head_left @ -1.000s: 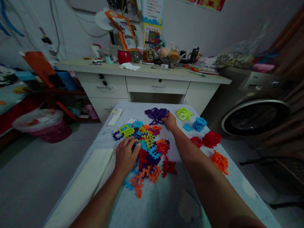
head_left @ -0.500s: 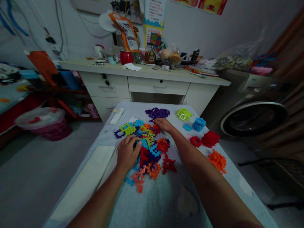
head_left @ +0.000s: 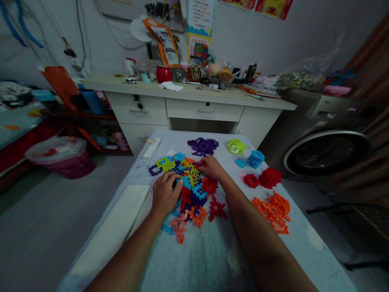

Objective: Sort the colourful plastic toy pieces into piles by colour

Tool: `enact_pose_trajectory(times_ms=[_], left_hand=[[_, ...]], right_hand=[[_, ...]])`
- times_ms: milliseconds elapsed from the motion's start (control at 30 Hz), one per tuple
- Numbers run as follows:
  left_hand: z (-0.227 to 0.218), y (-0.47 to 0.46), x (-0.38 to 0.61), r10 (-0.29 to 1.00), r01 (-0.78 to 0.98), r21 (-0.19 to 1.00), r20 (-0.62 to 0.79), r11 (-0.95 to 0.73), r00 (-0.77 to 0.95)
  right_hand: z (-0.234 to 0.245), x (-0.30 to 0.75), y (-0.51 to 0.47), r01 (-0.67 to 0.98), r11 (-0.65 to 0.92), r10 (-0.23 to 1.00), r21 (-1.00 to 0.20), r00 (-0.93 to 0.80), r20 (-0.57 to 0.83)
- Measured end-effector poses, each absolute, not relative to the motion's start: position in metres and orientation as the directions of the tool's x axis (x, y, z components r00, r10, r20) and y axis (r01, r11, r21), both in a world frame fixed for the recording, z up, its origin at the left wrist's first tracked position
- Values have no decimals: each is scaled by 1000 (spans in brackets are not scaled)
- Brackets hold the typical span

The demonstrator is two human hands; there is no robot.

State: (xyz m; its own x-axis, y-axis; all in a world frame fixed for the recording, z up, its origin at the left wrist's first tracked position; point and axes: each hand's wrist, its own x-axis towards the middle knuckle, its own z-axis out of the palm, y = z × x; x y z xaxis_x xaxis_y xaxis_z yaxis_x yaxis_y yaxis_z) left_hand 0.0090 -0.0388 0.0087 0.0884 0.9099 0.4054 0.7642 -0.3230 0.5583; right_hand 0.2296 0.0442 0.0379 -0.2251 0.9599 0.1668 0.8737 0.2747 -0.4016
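Observation:
A mixed pile of coloured plastic interlocking tiles (head_left: 194, 190) lies in the middle of a cloth-covered table (head_left: 206, 255). My left hand (head_left: 165, 194) rests palm down on the pile's left edge, fingers curled over the tiles. My right hand (head_left: 210, 167) reaches into the pile's far side, fingers bent onto an orange and red tile; what it grips is hidden. Sorted heaps lie around: purple (head_left: 203, 146), yellow-green (head_left: 236, 146), blue (head_left: 254, 159), red (head_left: 265, 177) and orange (head_left: 272, 211).
A white folded cloth (head_left: 112, 227) lies along the table's left edge, a small white box (head_left: 151, 148) at its far left. Beyond stands a cluttered white desk (head_left: 194, 107). A washing machine (head_left: 328, 150) is at the right, a pink lined bin (head_left: 59, 156) at the left.
My right hand has drawn back from the purple heap to the far side of the mixed pile. My left hand has stayed on the pile's left edge.

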Motion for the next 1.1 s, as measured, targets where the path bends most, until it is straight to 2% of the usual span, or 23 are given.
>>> enact_pose_trajectory(times_ms=[100,200,300,367,467,633,867,967,1033,1100], left_hand=[[8,-38,9,913,772,551,399,-315,88],[9,-38,9,911,773,547,401,-320,93],[10,-39,9,910,771,549,405,-323,93],[10,-39,9,911,770,552,403,-321,91],[9,-39,9,912,765,558,400,-322,92],[9,-39,9,917,766,563,389,-310,85],[11,-40,9,916,764,566,394,-310,80],[11,-39,9,917,765,566,389,-308,81],[9,-39,9,918,765,565,388,-309,84],[7,-38,9,917,766,562,390,-311,87]], right_hand=[[37,228,44,844,242,970,-479,-190,154],[39,234,43,740,156,988,-654,-127,91],[41,244,44,513,65,997,-856,-65,36],[42,251,48,347,15,1000,-938,0,16],[45,259,64,187,-48,986,-981,164,-17],[50,263,101,90,-123,930,-988,358,-83],[41,265,113,146,-111,909,-983,414,-41],[35,268,96,377,-60,925,-924,369,91],[32,268,82,580,6,966,-815,207,155],[31,265,69,699,81,989,-711,32,144]])
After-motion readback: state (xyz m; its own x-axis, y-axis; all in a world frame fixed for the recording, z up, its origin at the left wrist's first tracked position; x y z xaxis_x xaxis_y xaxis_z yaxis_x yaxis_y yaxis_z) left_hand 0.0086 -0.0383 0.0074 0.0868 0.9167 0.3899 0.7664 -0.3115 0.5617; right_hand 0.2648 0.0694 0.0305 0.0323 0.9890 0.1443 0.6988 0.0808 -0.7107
